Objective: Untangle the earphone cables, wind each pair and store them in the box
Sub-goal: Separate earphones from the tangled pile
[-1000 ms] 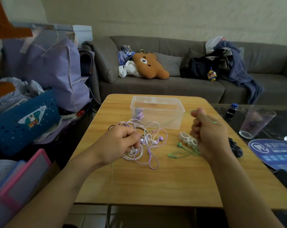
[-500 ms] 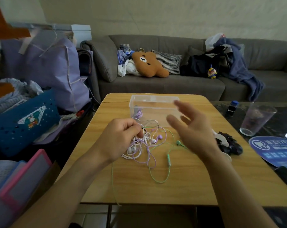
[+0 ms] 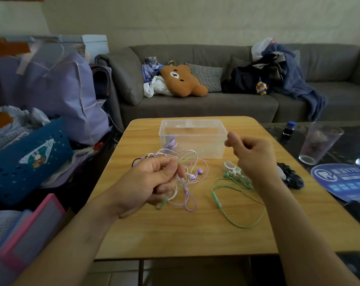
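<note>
Separating the green cable (image 3: 234,205) from the purple-white tangle (image 3: 187,182): left hand (image 3: 150,182) grips it, right hand (image 3: 251,153) pinches it taut; next likely needs winding, box (image 3: 190,139) far.

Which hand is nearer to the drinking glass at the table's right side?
The right hand. It pinches the green cable just left of the glass, in front of the box. The left hand is farther left, over the purple-and-white tangle.
</note>
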Available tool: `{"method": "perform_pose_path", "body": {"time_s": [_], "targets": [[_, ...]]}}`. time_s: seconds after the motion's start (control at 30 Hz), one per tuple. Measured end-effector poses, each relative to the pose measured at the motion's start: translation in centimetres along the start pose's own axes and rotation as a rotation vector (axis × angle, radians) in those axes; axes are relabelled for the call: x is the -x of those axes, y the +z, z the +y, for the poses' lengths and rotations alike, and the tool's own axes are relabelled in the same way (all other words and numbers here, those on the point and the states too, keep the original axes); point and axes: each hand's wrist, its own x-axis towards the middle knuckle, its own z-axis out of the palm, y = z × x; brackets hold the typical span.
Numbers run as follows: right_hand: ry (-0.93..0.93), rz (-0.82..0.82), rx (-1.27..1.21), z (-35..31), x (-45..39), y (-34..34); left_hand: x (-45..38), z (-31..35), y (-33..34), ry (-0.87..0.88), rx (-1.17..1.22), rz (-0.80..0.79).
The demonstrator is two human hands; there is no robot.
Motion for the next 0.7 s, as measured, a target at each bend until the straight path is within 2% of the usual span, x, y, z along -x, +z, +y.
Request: {"method": "perform_pose_path", "body": {"time_s": [0.07,0.2,0.33,0.4,0.53,0.7], "targets": [[0.016,0.027,0.037,0.2,0.1,0.3,0.2,0.0,-0.4,-0.016,0.045,-0.040],[0.024,0.219,0.087,0.3,0.0,0.5,0.8,0.2,-1.5,-0.035,0.148,-0.121],[0.057,0.149,0.235,0.7,0.0,0.5,1.0,0.6,-2.4,0.084,0.373,-0.127],[0.078,0.066,0.308,0.8,0.0,0.6,1.1,0.9,-2.7,0.141,0.495,-0.018],[0.086,-0.117,0.407,0.6,-0.1,0.5,0.8,1.6,-2.6,0.185,0.516,0.350],[-0.016,-0.289,0.509,-0.3,0.1,1.0,0.9,2.0,-3.5,0.230,0.644,0.521]]}}
